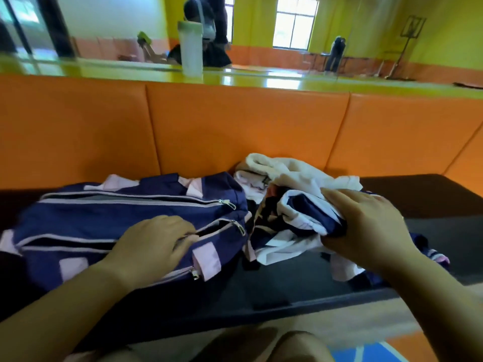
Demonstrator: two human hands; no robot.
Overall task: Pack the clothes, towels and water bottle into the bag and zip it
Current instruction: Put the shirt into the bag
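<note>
Head view: bag [104, 226] and clothes [295, 205] on desk [287, 288].
Left hand [154, 244]: fingers tucked into bag's zipper opening.
Right hand [371, 226]: fingers clenched around bunched clothes.

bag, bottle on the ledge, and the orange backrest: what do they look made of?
Bag: looks like thin woven synthetic, navy with pink trim; it sags and creases, matte, with metal-looking zipper pulls.
Water bottle: probably plastic; translucent milky body, pale green lid. Blurred, so glass cannot be ruled out.
Orange backrest: seems padded vinyl or faux leather; smooth, faint sheen, seams between panels.
</note>
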